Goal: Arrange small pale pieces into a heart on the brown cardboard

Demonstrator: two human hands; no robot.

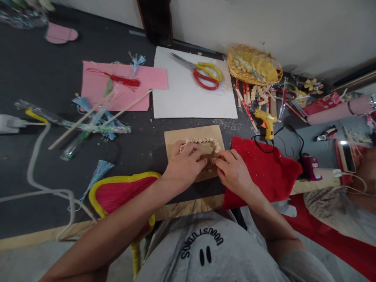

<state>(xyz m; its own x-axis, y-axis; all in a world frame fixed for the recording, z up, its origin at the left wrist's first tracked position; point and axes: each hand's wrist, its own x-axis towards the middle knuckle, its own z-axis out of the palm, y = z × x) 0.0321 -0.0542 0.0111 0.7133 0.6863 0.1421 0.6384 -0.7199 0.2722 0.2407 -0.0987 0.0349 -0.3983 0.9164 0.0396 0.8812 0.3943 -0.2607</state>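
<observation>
On the dark table in front of me lies a piece of brown cardboard [173, 137]. An outline of small pale, bead-like pieces [202, 140] runs along its upper part and down the right side. My left hand [186, 162] rests over the cardboard's left half, fingers bent and apart, touching the pale outline at its left end. My right hand [233, 168] is at the cardboard's right edge, thumb and fingertips pinched together at the outline's right side. Whatever lies between those fingertips is too small to name. Both hands partly hide the lower outline.
Scissors [207, 76] lie on a white board [190, 103] behind the cardboard. To the right are a red cloth [264, 168], a yellow glue gun [267, 121] with its cord and a wicker basket [252, 55]. A yellow-rimmed pink fan [123, 192] lies left. Someone sits at far right.
</observation>
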